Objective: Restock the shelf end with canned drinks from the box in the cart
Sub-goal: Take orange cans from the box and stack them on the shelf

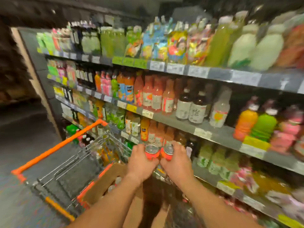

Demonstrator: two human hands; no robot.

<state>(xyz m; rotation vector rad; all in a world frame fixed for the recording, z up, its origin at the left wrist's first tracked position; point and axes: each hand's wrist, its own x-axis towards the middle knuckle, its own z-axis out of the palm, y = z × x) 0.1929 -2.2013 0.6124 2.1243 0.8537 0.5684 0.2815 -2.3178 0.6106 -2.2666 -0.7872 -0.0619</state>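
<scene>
The left hand [140, 159] and right hand [176, 162] each grip an upright orange can [152, 153], side by side above the cardboard box [105, 181].

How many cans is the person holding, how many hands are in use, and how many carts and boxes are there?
Orange cans: 2, left can, right can
Hands: 2, left hand, right hand
Shopping cart: 1
Cardboard box: 1
Total: 6

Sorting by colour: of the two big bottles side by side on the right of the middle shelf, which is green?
The right-hand big bottle is green; its left neighbour is orange.
</scene>
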